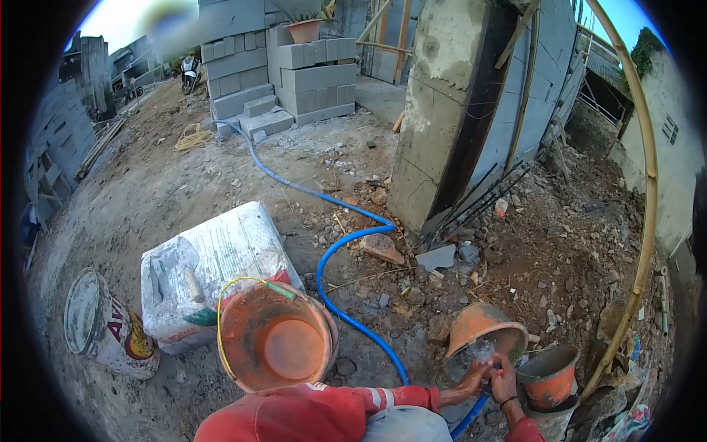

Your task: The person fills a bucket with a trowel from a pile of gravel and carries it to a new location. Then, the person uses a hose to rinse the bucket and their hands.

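Note:
At the lower right, my left hand (475, 379) and my right hand (504, 381) are together at the end of a blue hose (359, 326), fingers closed round it. Water sprays from the hose end into a tilted orange bucket (471, 324) just beyond my hands. Right of my right hand stands another orange bucket (549, 383), stacked in a further container. A large orange bucket (247, 317) with a yellow handle is left of my arms, its inside bare. The hose runs back over the ground towards the blocks.
A white sack (221, 243) with a trowel on it and a white pail (110, 324) lie at the left. Grey blocks (317, 81) are stacked behind. A concrete pillar (434, 125), rubble and a bent bamboo pole (651, 177) are at the right.

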{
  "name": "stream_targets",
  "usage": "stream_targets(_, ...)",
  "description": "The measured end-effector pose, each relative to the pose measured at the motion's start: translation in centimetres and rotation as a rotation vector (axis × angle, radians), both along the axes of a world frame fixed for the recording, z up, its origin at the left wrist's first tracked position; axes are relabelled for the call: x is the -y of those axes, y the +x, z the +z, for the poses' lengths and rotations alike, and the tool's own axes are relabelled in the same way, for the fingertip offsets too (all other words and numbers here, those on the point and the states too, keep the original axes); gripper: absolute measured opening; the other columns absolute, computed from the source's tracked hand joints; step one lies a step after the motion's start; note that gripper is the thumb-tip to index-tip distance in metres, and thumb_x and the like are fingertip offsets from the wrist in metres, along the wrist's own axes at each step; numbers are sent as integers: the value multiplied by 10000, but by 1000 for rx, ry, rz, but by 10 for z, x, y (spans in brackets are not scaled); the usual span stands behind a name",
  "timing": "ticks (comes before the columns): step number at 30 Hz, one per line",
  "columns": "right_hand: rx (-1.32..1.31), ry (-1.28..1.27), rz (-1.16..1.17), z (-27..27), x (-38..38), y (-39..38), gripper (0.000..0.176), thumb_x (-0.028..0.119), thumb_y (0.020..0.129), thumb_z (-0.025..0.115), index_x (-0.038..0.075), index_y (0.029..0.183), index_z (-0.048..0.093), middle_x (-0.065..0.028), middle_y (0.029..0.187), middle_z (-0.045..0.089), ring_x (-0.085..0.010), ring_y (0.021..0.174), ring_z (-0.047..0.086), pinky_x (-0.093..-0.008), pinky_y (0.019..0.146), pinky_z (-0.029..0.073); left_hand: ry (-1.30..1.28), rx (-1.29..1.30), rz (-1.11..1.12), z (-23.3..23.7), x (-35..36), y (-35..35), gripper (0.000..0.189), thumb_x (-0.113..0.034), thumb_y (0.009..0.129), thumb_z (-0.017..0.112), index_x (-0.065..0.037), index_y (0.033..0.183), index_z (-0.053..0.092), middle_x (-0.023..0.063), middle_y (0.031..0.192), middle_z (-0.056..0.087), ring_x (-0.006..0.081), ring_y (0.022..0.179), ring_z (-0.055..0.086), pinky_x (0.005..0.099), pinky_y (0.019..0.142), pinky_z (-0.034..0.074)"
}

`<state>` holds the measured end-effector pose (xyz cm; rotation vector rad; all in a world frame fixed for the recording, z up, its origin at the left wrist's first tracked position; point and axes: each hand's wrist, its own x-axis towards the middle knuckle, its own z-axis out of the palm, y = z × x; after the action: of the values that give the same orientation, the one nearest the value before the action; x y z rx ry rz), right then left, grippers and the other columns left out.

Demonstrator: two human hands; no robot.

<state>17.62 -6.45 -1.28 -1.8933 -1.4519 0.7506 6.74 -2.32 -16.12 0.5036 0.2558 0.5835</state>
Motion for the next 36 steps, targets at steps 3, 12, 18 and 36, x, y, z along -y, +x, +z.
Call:
stream_targets(3,-64,-33,-29,-41,-10,24,459,122,915,666,82,1364,578,-132,1263,669,-237,1140,631,-365,978,505,-122,59,-128,4,10,8,416,-539,1045,525,-124,1023,548,38,879,550,181,747,550,339,682,473)
stream_targets(12,-1572,-359,242,-23,-54,33,509,355,1021,612,-46,1330,566,-249,1394,604,-361,1305,592,-485,1075,509,-143,28,-181,53,30,-14,547,-692,1006,473,-156,945,566,1,797,550,123,661,516,266,618,434)
stream_targets(18,-1470,-471,-73,-141,-94,28,318,333,1032,607,156,797,487,19,701,466,-119,600,411,-261,545,365,-239,-125,-384,44,33,-46,659,-758,995,370,-128,961,562,34,779,548,147,626,458,300,652,420)
stream_targets(36,800,-73,546,-163,-77,28,183,268,806,696,86,784,684,-167,747,682,-375,763,694,-502,717,548,-29,43,-900,57,29,-60,749,-834,952,254,-124,875,478,-20,679,423,87,552,353,280,581,354)
